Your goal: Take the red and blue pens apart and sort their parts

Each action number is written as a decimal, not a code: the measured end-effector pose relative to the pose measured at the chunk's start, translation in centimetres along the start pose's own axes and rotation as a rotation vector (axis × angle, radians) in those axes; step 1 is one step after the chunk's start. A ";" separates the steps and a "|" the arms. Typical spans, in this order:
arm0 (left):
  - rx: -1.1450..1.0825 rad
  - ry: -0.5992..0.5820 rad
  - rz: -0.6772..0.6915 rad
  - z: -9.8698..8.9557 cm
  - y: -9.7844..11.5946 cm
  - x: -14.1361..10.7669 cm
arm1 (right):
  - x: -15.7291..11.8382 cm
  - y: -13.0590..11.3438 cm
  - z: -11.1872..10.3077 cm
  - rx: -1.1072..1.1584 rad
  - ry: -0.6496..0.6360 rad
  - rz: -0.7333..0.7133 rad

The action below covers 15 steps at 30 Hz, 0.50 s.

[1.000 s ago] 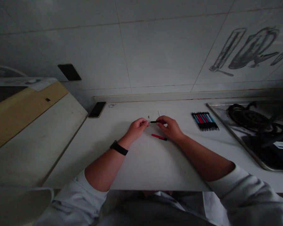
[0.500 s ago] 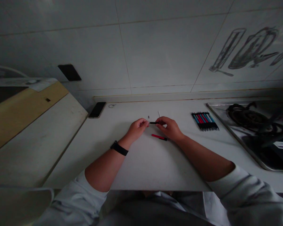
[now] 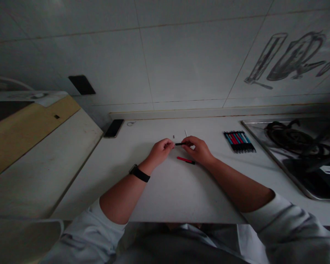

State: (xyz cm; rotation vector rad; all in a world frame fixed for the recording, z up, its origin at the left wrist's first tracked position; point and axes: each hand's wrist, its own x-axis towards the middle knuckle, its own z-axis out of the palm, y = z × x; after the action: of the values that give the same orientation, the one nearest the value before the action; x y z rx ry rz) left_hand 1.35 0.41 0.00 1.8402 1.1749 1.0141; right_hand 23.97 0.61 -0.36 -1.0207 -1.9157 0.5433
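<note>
1. Right hand (image 3: 196, 148) has thumb and fingers closed on a thin black pen piece (image 3: 179, 144), which lies nearly level and points across to the other hand.
2. Left hand (image 3: 161, 151), with a dark watch (image 3: 140, 174) at its wrist, has its fingertips drawn in at the piece's near end. Whether they grip that end or some tiny part against it, I cannot tell.
3. Against a second ago, little is different: the black piece sits a touch lower in view, and the pale speck that showed at its end no longer stands out. That suggests close fingertip work at that end, with both hands lined up on it.
4. Loose parts have stayed put on the white counter (image 3: 176, 190): a red and black pen (image 3: 185, 160) just below the hands, a small dark bit (image 3: 173, 136) just beyond the left fingertips, and a thin white stick (image 3: 186, 133) behind the right fingers.
5. Well apart to the right, a pack of pens (image 3: 239, 142) lies near the stove (image 3: 258, 132); a phone (image 3: 114, 128) lies far left.
</note>
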 end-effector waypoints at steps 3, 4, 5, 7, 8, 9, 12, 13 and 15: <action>-0.010 0.024 0.018 0.1 -0.2 0.1 | 0.0 -0.1 -0.1 -0.019 -0.031 0.036; -0.005 0.032 0.023 0.1 -0.3 0.1 | 0.0 -0.1 -0.1 -0.021 -0.041 0.044; 0.001 0.041 0.028 0.1 -0.3 0.2 | 0.0 0.0 -0.1 -0.018 -0.044 0.048; 0.009 0.061 0.033 0.2 -0.4 0.2 | 0.0 0.2 0.0 -0.005 -0.040 0.044; 0.011 0.071 0.032 0.1 -0.4 0.2 | -0.1 0.3 0.1 0.002 -0.035 0.035; 0.012 0.078 0.030 0.1 -0.4 0.2 | -0.1 0.4 0.1 0.006 -0.032 0.022; 0.023 0.084 0.025 0.1 -0.3 0.1 | -0.1 0.6 0.3 -0.010 -0.025 -0.008; 0.029 0.084 0.028 0.1 -0.2 0.1 | -0.1 0.6 0.3 -0.020 -0.025 -0.012; 0.036 0.086 0.035 0.1 -0.1 0.1 | 0.0 0.5 0.2 -0.032 -0.034 -0.014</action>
State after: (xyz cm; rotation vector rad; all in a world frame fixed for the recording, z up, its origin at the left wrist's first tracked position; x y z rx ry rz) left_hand 1.37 0.52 -0.13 1.8672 1.2230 1.1073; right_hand 24.05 0.85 -0.81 -1.0239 -1.9663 0.5266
